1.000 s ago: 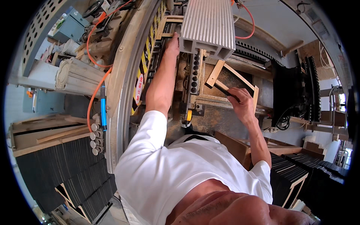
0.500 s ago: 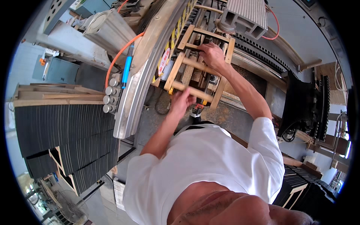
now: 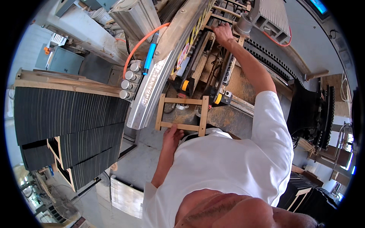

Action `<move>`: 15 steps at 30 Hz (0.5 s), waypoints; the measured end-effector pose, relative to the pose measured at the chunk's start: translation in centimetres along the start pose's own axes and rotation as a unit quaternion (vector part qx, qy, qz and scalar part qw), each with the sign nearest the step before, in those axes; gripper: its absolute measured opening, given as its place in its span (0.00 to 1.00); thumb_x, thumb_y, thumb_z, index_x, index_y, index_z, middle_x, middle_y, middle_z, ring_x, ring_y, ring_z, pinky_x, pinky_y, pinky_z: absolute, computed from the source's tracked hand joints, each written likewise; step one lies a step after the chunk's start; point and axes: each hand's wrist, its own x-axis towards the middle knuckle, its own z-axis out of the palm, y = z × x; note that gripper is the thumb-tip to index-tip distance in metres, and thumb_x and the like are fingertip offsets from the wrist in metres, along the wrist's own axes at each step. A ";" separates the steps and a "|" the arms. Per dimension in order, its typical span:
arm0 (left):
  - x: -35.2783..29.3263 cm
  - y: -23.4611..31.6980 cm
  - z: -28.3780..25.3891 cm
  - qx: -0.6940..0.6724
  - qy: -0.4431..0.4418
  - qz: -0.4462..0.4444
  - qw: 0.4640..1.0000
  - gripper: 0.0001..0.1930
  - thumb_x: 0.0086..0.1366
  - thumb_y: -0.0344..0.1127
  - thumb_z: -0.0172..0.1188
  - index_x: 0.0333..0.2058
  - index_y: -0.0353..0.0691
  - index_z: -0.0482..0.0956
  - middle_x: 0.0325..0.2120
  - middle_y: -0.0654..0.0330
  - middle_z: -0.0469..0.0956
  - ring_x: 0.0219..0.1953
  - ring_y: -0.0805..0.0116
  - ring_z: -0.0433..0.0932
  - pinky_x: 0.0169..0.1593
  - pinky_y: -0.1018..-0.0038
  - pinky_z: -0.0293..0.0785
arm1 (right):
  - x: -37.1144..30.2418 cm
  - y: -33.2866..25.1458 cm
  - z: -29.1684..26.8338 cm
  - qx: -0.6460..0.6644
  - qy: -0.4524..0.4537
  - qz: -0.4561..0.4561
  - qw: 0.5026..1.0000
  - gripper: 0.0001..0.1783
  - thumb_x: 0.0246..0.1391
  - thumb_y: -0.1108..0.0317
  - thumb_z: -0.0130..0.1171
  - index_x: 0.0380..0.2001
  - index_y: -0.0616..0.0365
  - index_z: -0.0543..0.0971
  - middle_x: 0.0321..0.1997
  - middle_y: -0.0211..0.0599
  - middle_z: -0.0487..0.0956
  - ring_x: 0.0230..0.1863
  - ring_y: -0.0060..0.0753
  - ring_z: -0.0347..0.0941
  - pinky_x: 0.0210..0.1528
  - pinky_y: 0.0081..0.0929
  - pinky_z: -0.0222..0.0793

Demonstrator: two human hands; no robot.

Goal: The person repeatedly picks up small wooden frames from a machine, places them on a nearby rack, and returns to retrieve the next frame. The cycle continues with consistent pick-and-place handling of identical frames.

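Note:
My left hand [image 3: 173, 136] is closed on the near rail of a small wooden frame [image 3: 183, 101], two side bars joined by two rails. That frame hangs in front of my waist, off the near end of the machine. My right arm is stretched far ahead. There my right hand [image 3: 223, 34] has its fingers curled over the rail of another wooden frame [image 3: 241, 39] lying on the machine's rails. Its fingertips are partly hidden. Further wooden bars [image 3: 225, 18] lie just beyond that hand.
Left of the machine rails runs a metal beam [image 3: 152, 91] with a blue cylinder [image 3: 150, 57] and an orange hose [image 3: 140, 40]. A grey ribbed metal block [image 3: 272, 19] overhangs on the right. Stacked black-edged panels [image 3: 68, 117] stand at left. Sawdust covers the machine bed [image 3: 241, 85].
My left hand has drawn the near frame off the machine toward my body. My right hand has moved farther away along the rails, with the other frame.

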 end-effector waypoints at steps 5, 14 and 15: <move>1.5 -1.4 -3.5 -0.027 0.054 0.014 0.998 0.13 0.62 0.43 0.63 0.37 0.39 0.75 0.30 0.62 0.78 0.32 0.70 0.79 0.33 0.75 0.77 | 2.7 2.7 2.3 -0.029 0.004 0.006 1.000 0.13 0.46 0.75 0.57 0.38 0.52 0.76 0.27 0.40 0.81 0.38 0.45 0.77 0.46 0.41 0.62; 5.3 -4.6 -7.1 -0.073 0.141 0.043 0.986 0.14 0.63 0.41 0.61 0.38 0.37 0.74 0.29 0.60 0.77 0.32 0.68 0.78 0.35 0.73 0.77 | 4.4 4.2 3.2 -0.023 -0.015 -0.004 1.000 0.14 0.48 0.74 0.54 0.39 0.50 0.77 0.31 0.40 0.81 0.43 0.44 0.76 0.46 0.39 0.62; 5.6 -4.8 -7.1 -0.070 0.150 0.043 0.985 0.13 0.63 0.41 0.61 0.38 0.37 0.74 0.29 0.60 0.77 0.32 0.68 0.78 0.35 0.73 0.77 | 4.4 4.4 3.6 -0.014 -0.014 -0.001 1.000 0.14 0.47 0.74 0.54 0.39 0.50 0.77 0.31 0.41 0.81 0.43 0.46 0.76 0.47 0.41 0.61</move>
